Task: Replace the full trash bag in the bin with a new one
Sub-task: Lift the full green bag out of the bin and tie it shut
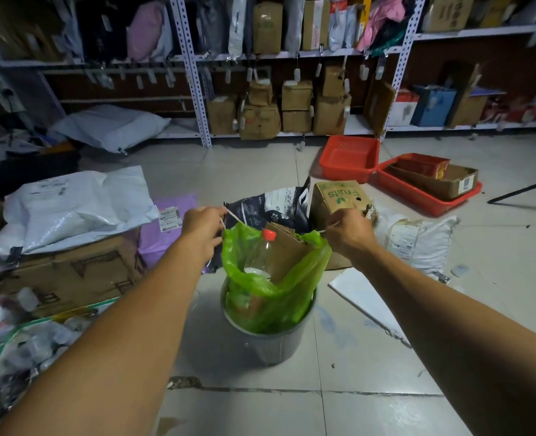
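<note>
A grey round bin (270, 344) stands on the tiled floor in front of me. A full green trash bag (279, 297) sits in it, its top pulled up above the rim. Inside the bag show a clear plastic bottle with a red cap (269, 235) and a piece of brown cardboard (288, 253). My left hand (202, 232) pinches the white drawstring at the bag's left top edge. On the right top edge, my right hand (348, 234) pinches the other end of the drawstring. The two hands are held apart over the bin.
A dark printed bag (273, 206) and a fruit carton (339, 196) lie just behind the bin. Boxes with white and purple parcels (81, 209) crowd the left. Red trays (351, 158) and a white sack (417, 240) lie right. Metal shelves (197, 89) line the back.
</note>
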`<state>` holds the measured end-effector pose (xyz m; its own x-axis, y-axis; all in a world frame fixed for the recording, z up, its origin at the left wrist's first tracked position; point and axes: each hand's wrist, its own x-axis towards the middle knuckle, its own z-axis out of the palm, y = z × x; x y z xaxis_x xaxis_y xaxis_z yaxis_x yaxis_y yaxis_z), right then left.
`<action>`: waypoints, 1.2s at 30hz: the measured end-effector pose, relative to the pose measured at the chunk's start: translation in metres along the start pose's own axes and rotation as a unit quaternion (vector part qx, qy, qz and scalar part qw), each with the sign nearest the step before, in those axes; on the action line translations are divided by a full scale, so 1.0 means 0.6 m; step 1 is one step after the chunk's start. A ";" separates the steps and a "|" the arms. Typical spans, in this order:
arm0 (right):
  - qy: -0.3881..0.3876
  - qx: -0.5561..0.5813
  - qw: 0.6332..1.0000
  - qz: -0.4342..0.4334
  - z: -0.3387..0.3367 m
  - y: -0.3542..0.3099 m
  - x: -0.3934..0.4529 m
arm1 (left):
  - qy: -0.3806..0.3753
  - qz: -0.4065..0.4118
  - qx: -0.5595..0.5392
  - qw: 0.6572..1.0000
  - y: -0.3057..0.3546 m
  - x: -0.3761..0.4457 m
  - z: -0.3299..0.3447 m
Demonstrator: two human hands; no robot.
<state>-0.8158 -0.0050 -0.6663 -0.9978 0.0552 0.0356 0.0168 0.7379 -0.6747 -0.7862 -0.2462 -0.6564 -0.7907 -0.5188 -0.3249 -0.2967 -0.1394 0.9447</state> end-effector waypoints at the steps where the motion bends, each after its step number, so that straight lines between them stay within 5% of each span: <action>1: -0.003 0.007 1.000 0.011 -0.001 0.004 0.002 | -0.010 -0.002 -0.041 0.999 0.010 -0.003 0.006; 6: -0.051 0.023 0.998 0.021 0.001 0.014 0.007 | -0.072 0.008 -0.084 0.994 0.046 -0.005 0.020; 14: 0.069 0.171 0.982 0.051 -0.001 -0.026 0.049 | -0.111 0.033 -0.025 0.993 0.091 0.002 0.027; 23: 0.075 0.339 0.936 0.064 -0.032 -0.079 0.078 | -0.107 0.053 -0.032 0.992 0.148 -0.001 0.028; 36: -0.061 0.342 0.938 0.018 -0.072 -0.143 0.068 | -0.210 0.066 0.029 0.975 0.148 -0.023 0.035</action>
<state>-0.8556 -0.0369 -0.5754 -0.9979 -0.0358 -0.0531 0.0480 0.1309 -0.9902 -0.8130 -0.2340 -0.5691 -0.9701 -0.1352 -0.2015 -0.1978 -0.0399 0.9794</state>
